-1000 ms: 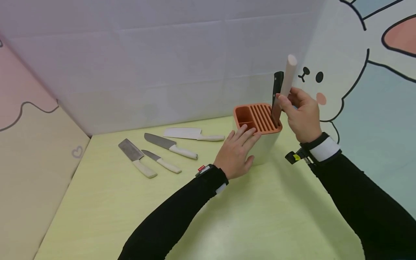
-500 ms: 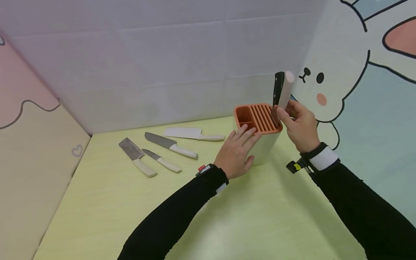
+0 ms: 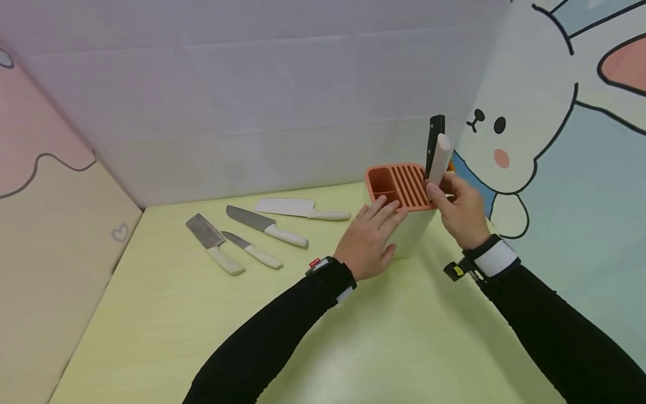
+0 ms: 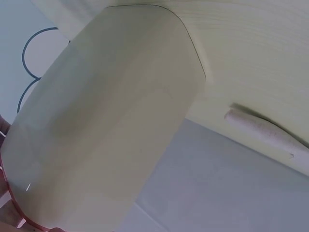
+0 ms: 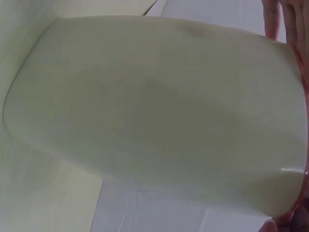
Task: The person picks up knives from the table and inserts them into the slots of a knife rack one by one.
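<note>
In the head view a knife block point(image 3: 411, 231) with a pale body and an orange slotted top stands at the right of the table. My left hand point(image 3: 367, 241) rests on its front rim with fingers extended. My right hand point(image 3: 463, 210) pinches a knife with a pale handle point(image 3: 441, 160) at the block's right end; its blade is hidden. Right behind it, a black-handled knife point(image 3: 434, 140) stands in the block. The block's smooth wall point(image 4: 106, 116) fills much of the left wrist view, and its wall point(image 5: 154, 116) fills the right wrist view too.
Left of the block lie a cleaver point(image 3: 205, 231), a small knife point(image 3: 252, 249), a chef's knife point(image 3: 264, 224) and a broad-bladed knife point(image 3: 287, 207), all pale-handled. A white wall point(image 3: 252, 112) stands behind the table point(image 3: 151, 325); a cartoon-printed wall point(image 3: 580, 224) is close on the right.
My right hand has moved down with the pale-handled knife, whose handle now stands lower than the black one. My left hand has stayed on the block's rim.
</note>
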A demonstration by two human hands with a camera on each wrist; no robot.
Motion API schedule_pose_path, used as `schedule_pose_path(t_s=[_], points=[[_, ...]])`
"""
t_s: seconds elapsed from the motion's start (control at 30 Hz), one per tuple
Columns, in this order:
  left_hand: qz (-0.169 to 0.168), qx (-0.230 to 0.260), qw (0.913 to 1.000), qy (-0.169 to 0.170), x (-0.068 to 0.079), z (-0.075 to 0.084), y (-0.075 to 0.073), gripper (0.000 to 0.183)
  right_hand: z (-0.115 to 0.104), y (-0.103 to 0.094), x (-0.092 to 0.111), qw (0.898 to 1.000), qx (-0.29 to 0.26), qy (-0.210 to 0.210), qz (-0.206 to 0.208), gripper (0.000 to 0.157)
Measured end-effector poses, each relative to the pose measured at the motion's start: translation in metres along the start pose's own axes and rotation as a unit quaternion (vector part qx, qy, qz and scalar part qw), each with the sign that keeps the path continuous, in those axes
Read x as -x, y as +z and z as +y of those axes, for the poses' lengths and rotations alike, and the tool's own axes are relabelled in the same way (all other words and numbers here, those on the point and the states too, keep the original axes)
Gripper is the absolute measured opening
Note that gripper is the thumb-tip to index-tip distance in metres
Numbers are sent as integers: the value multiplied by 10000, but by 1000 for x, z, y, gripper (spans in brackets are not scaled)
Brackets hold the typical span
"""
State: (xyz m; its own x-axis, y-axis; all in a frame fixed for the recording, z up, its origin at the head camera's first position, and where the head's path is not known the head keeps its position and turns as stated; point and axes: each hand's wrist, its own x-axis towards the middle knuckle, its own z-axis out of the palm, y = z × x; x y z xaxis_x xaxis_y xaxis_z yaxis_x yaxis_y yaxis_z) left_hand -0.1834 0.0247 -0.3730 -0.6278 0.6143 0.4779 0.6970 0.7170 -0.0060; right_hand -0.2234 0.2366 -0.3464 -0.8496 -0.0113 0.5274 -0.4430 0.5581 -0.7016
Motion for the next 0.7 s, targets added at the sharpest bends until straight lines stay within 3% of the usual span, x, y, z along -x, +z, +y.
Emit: schedule_pose_path(t_s=[0.27,0.7], points=[[65,-7,10000,25,1,0,2,65,7,5,3,9989,263,-170,350,37],[27,-60,10000,39,1,1,0,66,7,10,1,9963,334,147,780,39]])
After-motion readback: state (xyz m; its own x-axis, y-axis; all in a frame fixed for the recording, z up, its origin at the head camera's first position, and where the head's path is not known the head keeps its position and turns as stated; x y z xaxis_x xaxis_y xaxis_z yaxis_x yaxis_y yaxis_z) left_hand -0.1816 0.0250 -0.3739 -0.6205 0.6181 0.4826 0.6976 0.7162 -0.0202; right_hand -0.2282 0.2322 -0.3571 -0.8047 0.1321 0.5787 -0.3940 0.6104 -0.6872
